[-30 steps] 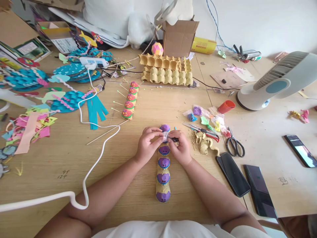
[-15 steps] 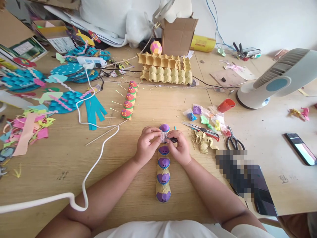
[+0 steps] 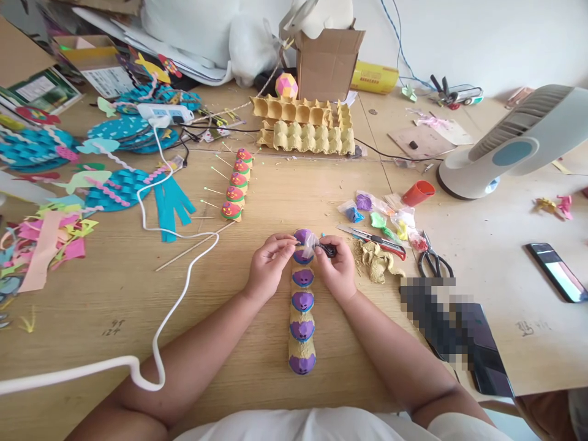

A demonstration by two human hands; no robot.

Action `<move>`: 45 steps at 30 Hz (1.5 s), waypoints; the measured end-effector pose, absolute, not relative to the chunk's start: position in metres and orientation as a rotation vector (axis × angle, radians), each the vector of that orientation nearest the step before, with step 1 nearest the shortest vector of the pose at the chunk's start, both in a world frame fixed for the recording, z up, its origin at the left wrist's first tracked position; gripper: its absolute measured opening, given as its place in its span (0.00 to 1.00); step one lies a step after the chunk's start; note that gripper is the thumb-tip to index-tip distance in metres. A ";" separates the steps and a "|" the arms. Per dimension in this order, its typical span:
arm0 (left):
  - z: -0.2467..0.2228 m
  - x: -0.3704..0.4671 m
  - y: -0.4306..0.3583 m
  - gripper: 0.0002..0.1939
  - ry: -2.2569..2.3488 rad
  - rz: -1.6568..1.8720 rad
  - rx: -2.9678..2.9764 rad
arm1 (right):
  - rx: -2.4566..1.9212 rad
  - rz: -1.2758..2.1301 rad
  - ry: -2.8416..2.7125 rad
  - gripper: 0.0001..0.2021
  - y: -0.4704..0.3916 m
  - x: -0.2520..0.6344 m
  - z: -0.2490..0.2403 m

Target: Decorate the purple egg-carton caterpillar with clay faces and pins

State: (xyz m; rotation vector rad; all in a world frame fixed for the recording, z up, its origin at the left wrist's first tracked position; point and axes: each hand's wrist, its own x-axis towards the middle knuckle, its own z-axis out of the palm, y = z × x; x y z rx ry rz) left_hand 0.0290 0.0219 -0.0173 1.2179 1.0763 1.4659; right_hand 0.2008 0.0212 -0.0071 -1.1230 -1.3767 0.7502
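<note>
A small clear plastic bag with black clay (image 3: 327,249) is gripped in my right hand (image 3: 339,266), its loose clear end pointing left. My left hand (image 3: 271,263) is closed in a pinch on a tiny dark bit (image 3: 297,243), apart from the bag. Below both hands lies an egg-carton strip (image 3: 302,317) running toward me. Its bumps are capped with purple clay rimmed in blue, and the nearer ones carry small black face marks. The far bumps are partly hidden behind the bag.
A finished-looking red and green egg-carton strip (image 3: 237,187) stands at the back left. Clay bags (image 3: 379,220), a utility knife (image 3: 372,239), carton scraps (image 3: 375,262) and scissors (image 3: 434,260) lie to the right. A white cable (image 3: 188,275) snakes across the left.
My hands have drawn apart. The left has pulled away from the bag with a tiny dark bit in its fingertips, while the bag stays in the right.
</note>
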 end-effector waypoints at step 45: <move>-0.006 0.039 0.012 0.20 0.880 1.435 1.356 | -0.951 0.800 -1.521 0.11 0.018 0.205 0.004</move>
